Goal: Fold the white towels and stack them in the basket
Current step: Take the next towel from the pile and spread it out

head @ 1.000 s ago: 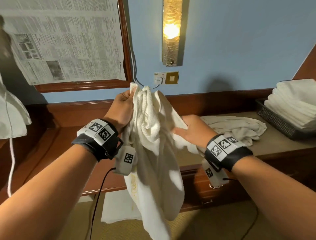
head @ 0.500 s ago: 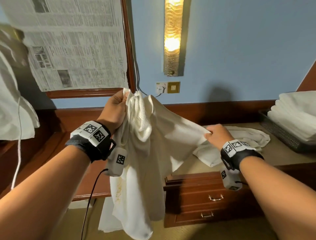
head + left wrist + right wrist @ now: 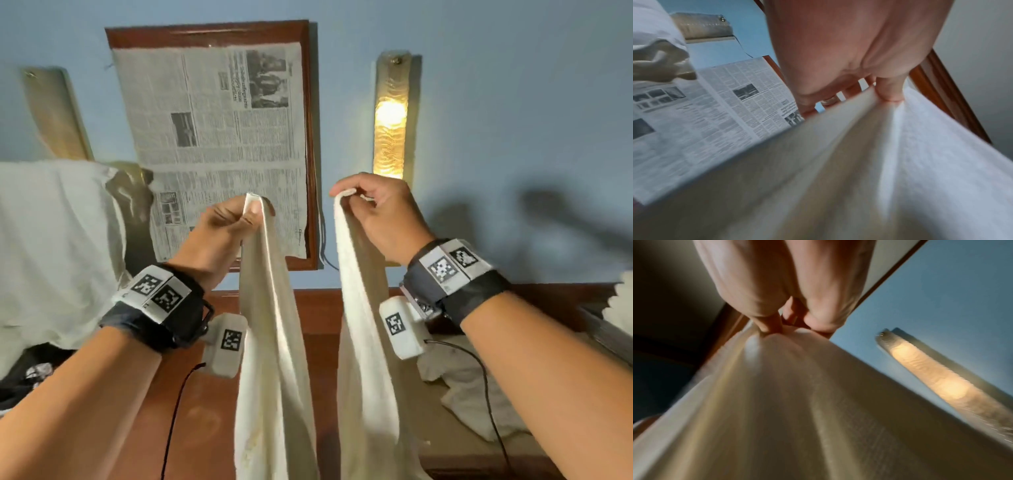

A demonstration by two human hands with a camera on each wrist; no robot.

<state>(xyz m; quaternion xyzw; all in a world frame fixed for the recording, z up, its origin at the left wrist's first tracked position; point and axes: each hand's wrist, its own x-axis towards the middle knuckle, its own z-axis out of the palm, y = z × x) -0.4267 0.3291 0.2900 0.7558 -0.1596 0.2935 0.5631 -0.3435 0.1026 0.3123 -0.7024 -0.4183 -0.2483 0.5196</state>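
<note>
A white towel (image 3: 274,342) is held up in front of the blue wall, one top corner in each hand, so that it hangs down in two long folds toward the wooden counter (image 3: 191,411). The left hand (image 3: 219,236) is clamped on its corner, the cloth being pinched between thumb and curled fingers (image 3: 890,91); in the left wrist view the fabric is seen fanning out from that pinch. The right hand (image 3: 380,212) is likewise closed on the other corner, which is draped over the bent fingers (image 3: 770,324) and gripped there. The two hands are kept apart at about the same height. Behind the left hand a newspaper (image 3: 212,137) is seen in a wooden frame, and a lit lamp (image 3: 390,116) is mounted on the wall above the right hand. A second, crumpled towel (image 3: 462,394) is left lying on the counter below the right wrist. At the far right edge the basket (image 3: 606,332) is partly seen, with folded towels (image 3: 621,305) stacked in it. A large white cloth (image 3: 51,240) is draped at the left.
</note>
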